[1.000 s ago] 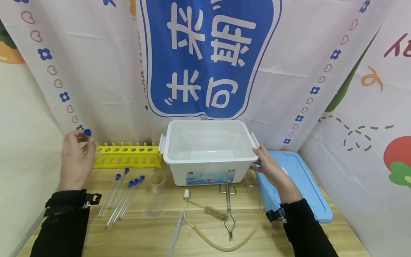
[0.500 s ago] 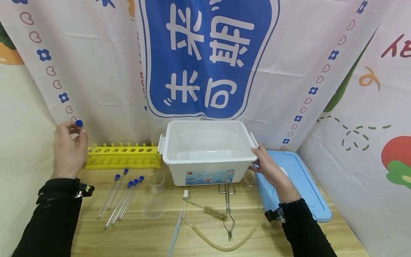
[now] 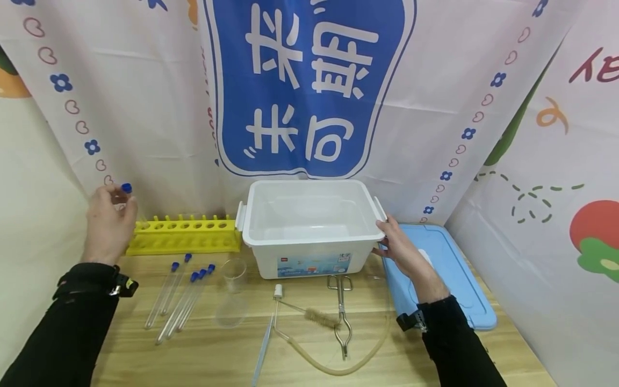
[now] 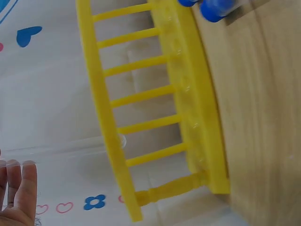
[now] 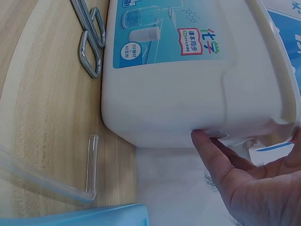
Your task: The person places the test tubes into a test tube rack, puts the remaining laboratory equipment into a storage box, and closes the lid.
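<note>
My left hand pinches a clear test tube with a blue cap above the left end of a yellow test tube rack. In the left wrist view the tube's rounded end is right at the rack's top rail, near the end hole. On the other side, my right hand holds the white plastic bin by its right end, with fingertips against the wall below the rim in the right wrist view. Several capped test tubes lie on the table in front of the rack.
A clear beaker stands near the bin, with a clear round disc before it. Tweezers, a test tube brush, rubber tubing and metal tongs lie in front. A blue lid is at right.
My left hand has moved left along the rack with the test tube, then slightly right, bringing its lower end to the rack's end. My right hand stays on the bin.
</note>
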Available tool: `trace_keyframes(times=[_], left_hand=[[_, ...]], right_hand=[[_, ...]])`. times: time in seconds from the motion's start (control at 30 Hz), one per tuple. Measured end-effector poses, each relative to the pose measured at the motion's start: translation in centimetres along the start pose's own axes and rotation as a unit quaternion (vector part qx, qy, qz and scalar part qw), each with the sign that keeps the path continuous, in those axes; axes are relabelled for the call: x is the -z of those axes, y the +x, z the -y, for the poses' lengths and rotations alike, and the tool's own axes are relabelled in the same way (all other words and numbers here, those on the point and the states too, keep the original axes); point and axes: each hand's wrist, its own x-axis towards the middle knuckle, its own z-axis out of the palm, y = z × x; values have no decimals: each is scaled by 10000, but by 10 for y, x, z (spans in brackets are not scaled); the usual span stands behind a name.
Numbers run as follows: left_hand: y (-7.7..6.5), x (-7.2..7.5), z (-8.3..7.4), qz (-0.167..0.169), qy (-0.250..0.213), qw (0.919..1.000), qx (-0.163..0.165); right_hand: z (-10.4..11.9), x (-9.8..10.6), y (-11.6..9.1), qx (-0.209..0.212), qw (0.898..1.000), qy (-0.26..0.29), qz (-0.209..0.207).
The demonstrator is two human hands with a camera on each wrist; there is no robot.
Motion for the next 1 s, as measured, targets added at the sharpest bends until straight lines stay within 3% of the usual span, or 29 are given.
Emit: trace_keyframes(times=[0.3, 0.73, 1.0], left_hand=[[0, -4, 17, 157, 123, 9997, -111], [0, -14, 34, 425, 343, 9985, 7], [-5, -20, 47, 318, 391, 9985, -190]], right_hand=[[-1, 1, -1, 27, 10000, -41, 2], [1, 1, 0, -37, 10000, -15, 18], [0, 1, 0, 3, 10000, -27, -3]])
